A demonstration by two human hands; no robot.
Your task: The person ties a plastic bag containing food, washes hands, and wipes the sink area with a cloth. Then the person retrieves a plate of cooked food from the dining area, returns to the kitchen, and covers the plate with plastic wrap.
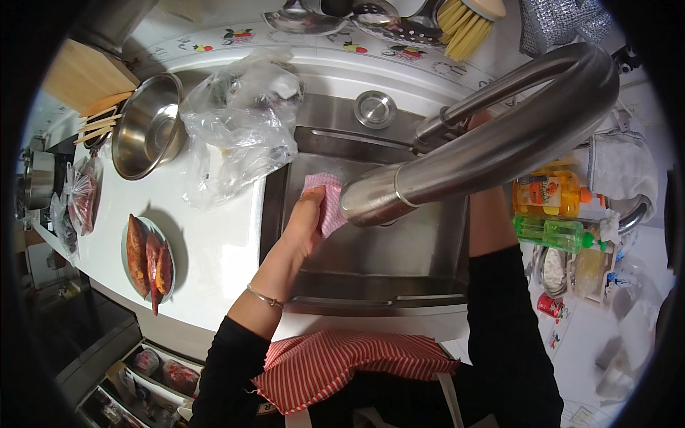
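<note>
My left hand (309,219) holds a pink checked cloth (333,206) over the stainless steel sink (353,257). The large curved steel faucet (481,144) crosses the view above the sink, its spout end beside the cloth. My right hand (481,120) is mostly hidden behind the faucet, near its base; whether its fingers grip anything does not show. No running water can be made out. A round metal sink strainer or lid (375,109) sits on the ledge at the back of the sink.
Left of the sink are a crumpled clear plastic bag (241,134), a steel bowl (147,125) and a plate of sweet potatoes (136,257). An orange soap bottle (546,193) and a green bottle (554,233) stand at the right. Ladles and a brush (468,32) hang behind.
</note>
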